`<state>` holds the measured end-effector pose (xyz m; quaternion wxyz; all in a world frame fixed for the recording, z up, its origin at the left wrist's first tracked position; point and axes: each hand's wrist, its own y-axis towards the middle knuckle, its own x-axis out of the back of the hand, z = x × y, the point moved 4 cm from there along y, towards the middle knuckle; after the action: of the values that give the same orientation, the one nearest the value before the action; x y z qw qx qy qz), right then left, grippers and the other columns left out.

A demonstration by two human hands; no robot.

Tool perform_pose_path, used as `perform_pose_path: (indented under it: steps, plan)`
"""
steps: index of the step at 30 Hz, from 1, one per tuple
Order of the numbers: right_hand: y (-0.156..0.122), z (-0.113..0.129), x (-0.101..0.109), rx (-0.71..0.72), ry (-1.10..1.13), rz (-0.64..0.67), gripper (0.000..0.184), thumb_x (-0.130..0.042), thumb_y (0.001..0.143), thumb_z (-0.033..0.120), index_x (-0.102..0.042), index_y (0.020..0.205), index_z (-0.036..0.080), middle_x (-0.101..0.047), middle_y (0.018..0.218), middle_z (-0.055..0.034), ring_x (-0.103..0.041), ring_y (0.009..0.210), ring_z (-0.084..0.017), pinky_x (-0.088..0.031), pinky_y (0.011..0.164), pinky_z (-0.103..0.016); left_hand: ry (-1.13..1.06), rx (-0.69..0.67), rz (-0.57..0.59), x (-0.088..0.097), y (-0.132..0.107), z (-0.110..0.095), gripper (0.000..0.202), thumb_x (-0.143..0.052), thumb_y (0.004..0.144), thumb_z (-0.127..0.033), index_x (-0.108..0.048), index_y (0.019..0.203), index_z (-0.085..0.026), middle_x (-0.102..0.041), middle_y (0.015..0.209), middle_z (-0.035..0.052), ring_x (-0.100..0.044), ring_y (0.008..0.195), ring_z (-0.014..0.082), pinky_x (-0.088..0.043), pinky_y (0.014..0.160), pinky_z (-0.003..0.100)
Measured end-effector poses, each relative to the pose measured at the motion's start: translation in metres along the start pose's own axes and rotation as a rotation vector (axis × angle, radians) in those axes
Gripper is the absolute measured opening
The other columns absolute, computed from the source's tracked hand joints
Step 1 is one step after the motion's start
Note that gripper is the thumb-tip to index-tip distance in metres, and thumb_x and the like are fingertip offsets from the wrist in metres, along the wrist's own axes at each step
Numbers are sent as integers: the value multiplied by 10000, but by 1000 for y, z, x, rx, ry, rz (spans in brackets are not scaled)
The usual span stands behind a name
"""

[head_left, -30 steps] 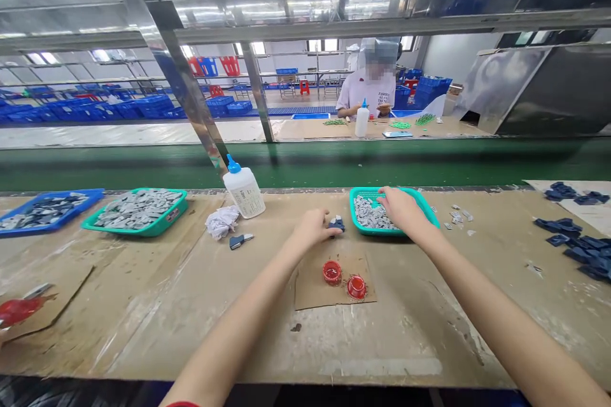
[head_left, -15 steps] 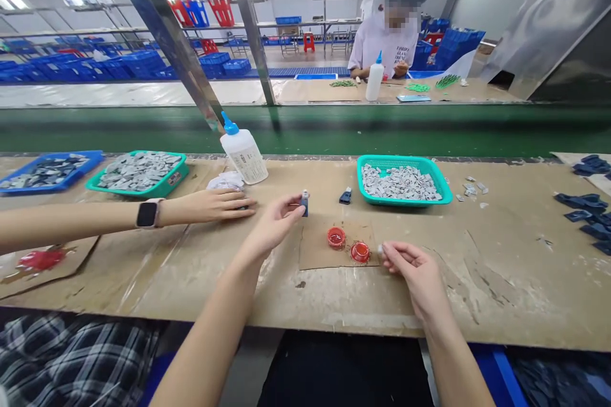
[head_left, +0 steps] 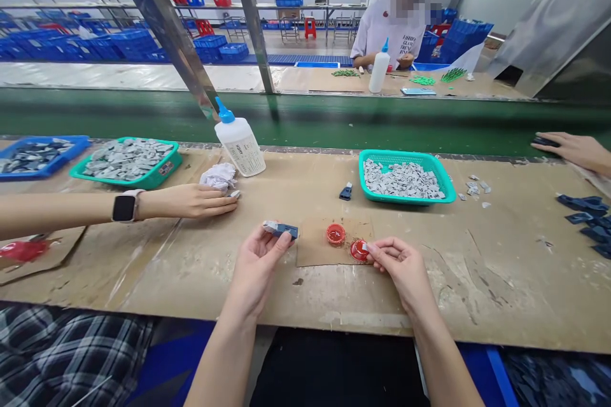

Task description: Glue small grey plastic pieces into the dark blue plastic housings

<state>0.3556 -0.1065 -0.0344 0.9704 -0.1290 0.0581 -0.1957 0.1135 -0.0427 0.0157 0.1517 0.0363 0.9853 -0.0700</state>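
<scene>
Far left: a blue tray (head_left: 42, 156) and a green tray (head_left: 157, 175) are sitting side by side at the back of the bench (head_left: 477, 280), both holding grey pieces. A co-worker's arm is reaching in from the left with a watch (head_left: 124, 207) on the wrist. The co-worker's hand (head_left: 191, 200) is lying flat on the bench, fingertips just beside a crumpled tissue (head_left: 217, 176). A glue bottle (head_left: 238, 143) is standing tilted behind the tissue.

My left hand (head_left: 255, 261) is holding a blue part (head_left: 282, 229) lengthwise between thumb and fingertips, just above the bench, its grey end pointing left. Just right of it a cardboard square (head_left: 315, 251) is lying with two red caps on it, the far cap (head_left: 335, 234) and the near cap (head_left: 357, 250). My right hand (head_left: 401, 267) is pinching a grey chip (head_left: 364, 245) between thumb and forefinger, right at the near cap's rim. I cannot tell whether chip and cap are touching.

Behind, a lone blue clip (head_left: 346, 191) is lying just left of a green basket (head_left: 405, 154) filled with grey pieces. Loose chips (head_left: 475, 189) are lying right of the basket.

Far right: dark blue parts (head_left: 587, 210) are lying in a pile, and another person's hand (head_left: 573, 147) is resting at the edge of the belt (head_left: 305, 121).
</scene>
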Motion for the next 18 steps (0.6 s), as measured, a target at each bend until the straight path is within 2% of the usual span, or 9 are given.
perform_pose_path:
  steps: [6,11,14,18]
  plan:
    - [2,0,0,18,-38,11,338,-795,667,442,-655,738,144,-683,603,-44,-547,532,-109,-394,502,-207,54,-9,-30,-1,0,2,242,-794,699,-223,-666,900,-181,-691,906,8,-632,885,109,-495,824,187]
    - [4,-3,1,-18,-6,19,344,-797,671,441,-650,742,139,-677,595,-36,-507,502,-85,-359,484,-190,95,66,-32,-8,-6,12,315,-809,678,-243,-708,970,-182,-732,1001,49,-661,946,139,-512,838,194]
    - [2,-1,3,-51,64,25,340,-805,668,435,-654,744,140,-674,599,-28,-480,490,-69,-334,469,-174,86,96,4,-19,-11,18,314,-811,674,-247,-713,965,-177,-743,999,64,-677,949,160,-527,845,219]
    - [-13,16,7,-23,126,22,285,-793,704,407,-655,753,162,-670,622,-12,-485,517,-67,-344,477,-162,64,66,78,-42,-18,24,232,-815,659,-199,-715,866,-168,-756,952,65,-701,908,181,-551,833,249]
